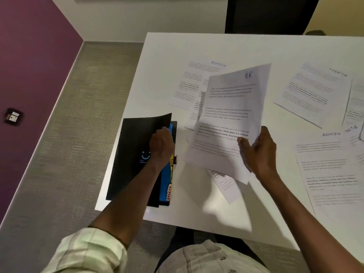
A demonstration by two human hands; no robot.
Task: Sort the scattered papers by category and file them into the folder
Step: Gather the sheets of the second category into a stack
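- The white table (256,46) carries loose printed sheets well apart from one another: one headed ADMIN (192,81) at the far middle, one headed SPORTS (315,91) at the far right, and another ADMIN sheet (331,170) at the near right.
- The black folder (130,154) lies at the table's left edge, its cover lifted along the right side so blue and yellow dividers with tabs show beneath.
- A held stack of papers (226,119), marked HR at the top, is tilted up above the table between the folder and the right-hand sheets.
- The right hand (260,152) pinches this stack's lower right corner, thumb on the front, fingers behind.
- The left hand (161,144) has its fingers curled round the folder cover's edge, holding it raised.
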